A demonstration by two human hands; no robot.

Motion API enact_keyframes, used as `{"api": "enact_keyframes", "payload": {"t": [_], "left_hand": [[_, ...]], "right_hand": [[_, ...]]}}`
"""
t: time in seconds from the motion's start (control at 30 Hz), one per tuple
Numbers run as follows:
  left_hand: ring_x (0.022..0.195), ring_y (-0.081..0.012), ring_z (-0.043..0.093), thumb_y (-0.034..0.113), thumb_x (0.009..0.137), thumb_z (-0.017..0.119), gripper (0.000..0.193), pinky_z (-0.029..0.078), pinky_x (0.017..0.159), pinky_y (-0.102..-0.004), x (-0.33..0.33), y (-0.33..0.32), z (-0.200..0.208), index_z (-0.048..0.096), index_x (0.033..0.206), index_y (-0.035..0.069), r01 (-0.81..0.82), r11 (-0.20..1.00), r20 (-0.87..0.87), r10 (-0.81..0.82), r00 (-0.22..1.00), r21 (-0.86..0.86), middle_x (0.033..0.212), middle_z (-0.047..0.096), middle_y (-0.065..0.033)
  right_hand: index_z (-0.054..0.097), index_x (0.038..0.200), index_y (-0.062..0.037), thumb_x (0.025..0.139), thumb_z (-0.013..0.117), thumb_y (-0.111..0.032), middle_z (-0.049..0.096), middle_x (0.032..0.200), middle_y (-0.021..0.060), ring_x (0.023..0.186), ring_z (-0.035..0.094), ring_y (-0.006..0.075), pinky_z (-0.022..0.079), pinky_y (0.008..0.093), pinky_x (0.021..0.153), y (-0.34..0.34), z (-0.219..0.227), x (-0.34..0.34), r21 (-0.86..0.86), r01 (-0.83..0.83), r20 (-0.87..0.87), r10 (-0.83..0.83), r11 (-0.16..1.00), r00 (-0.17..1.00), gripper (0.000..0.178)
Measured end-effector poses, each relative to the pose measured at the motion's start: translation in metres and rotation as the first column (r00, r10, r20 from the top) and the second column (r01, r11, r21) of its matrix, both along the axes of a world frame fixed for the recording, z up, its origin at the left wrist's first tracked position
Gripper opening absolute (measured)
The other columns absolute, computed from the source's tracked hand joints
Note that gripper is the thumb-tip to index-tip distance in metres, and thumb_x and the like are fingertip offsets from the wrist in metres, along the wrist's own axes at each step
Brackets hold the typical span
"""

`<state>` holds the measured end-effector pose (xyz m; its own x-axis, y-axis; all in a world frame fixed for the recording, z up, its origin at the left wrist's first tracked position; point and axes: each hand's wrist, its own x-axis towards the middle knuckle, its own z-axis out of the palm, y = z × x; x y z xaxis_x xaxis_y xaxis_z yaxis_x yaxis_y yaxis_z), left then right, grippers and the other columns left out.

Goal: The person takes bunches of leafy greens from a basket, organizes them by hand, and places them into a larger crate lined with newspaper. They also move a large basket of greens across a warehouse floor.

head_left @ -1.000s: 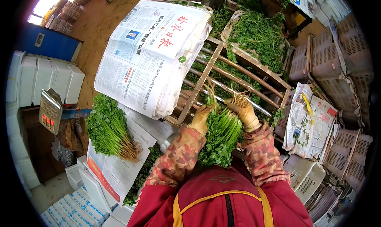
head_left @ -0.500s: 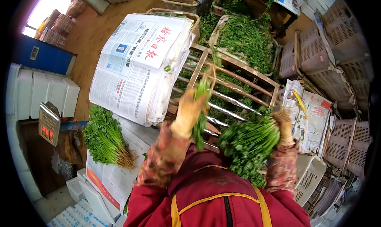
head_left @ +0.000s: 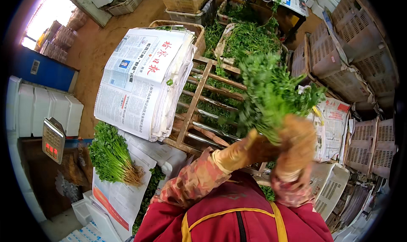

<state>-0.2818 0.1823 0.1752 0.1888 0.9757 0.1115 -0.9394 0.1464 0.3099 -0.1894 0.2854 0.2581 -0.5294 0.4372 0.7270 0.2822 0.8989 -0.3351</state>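
Observation:
A bunch of leafy greens (head_left: 271, 94), blurred and resembling cilantro, stands over the right part of the metal rack (head_left: 197, 102) with its leaves pointing away from me. Around its stem end my gloved right hand (head_left: 299, 142) is closed. My gloved left hand (head_left: 250, 151) presses against the same end from the left, its thumb up and its fingers curled in behind. Both hands hide the bunch's roots. A second bunch of greens (head_left: 112, 153), with pale stems and brown roots, lies on a newspaper sheet (head_left: 118, 199) at my left.
A thick newspaper stack (head_left: 140, 85) sits left of the rack. Baskets of loose greens (head_left: 250, 41) stand beyond it. Plastic crates (head_left: 360, 60) pile up at the right. A scale display (head_left: 54, 140) and white foam boxes (head_left: 51, 102) are at far left.
The larger bunch has swung up and away from me, leaves now pointing forward. My left hand has moved right to join my right hand; the few stems it held are no longer distinguishable.

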Motion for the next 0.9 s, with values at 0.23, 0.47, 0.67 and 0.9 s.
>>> {"api": "enact_keyframes", "payload": {"t": [0.23,0.47,0.67,0.9], "left_hand": [[0.109,-0.0309,0.056,0.054,0.097,0.036,0.059,0.042,0.102,-0.0480,0.002,-0.047,-0.171,0.047,0.130,0.007,-0.281,0.856,-0.034,0.296,0.955,-0.433,0.106,0.061,-0.0207],[0.101,-0.0279,0.063,0.063,0.088,0.047,0.069,0.054,0.088,-0.0417,0.006,-0.089,-0.204,0.057,0.121,0.003,-0.038,0.864,0.318,0.225,0.921,-0.501,0.101,0.066,-0.0185],[0.100,-0.0247,0.064,0.036,0.088,0.066,0.057,0.056,0.084,-0.0366,0.008,-0.103,-0.167,0.049,0.131,0.003,-0.005,0.801,0.151,0.118,0.981,-0.598,0.120,0.061,-0.0145],[0.072,-0.0101,0.056,0.014,0.089,0.065,0.027,0.045,0.058,-0.0221,0.013,-0.096,-0.161,0.062,0.108,-0.005,0.056,0.653,-0.037,-0.128,0.991,-0.755,0.092,0.064,-0.0079]], "right_hand": [[0.063,0.107,-0.0036,0.073,0.072,-0.031,0.061,0.109,0.0146,0.101,0.058,0.0325,0.046,0.0418,0.086,-0.065,-0.161,0.011,-0.605,-0.376,0.187,0.584,0.702,0.790,0.044],[0.058,0.122,-0.0043,0.078,0.073,-0.032,0.057,0.123,0.0151,0.120,0.051,0.0317,0.038,0.0410,0.104,-0.069,-0.127,0.036,-0.700,-0.390,0.264,0.724,0.599,0.638,0.054],[0.067,0.103,-0.0011,0.086,0.065,-0.014,0.069,0.087,0.0085,0.076,0.064,0.0149,0.049,0.0246,0.069,-0.039,-0.165,0.057,-0.952,0.184,0.225,0.150,0.246,0.963,0.021],[0.064,0.075,-0.0030,0.076,0.077,-0.037,0.062,0.062,0.0045,0.054,0.054,0.0120,0.045,0.0272,0.053,-0.035,-0.190,0.028,-0.904,0.345,0.411,0.289,0.255,0.865,0.037]]}}
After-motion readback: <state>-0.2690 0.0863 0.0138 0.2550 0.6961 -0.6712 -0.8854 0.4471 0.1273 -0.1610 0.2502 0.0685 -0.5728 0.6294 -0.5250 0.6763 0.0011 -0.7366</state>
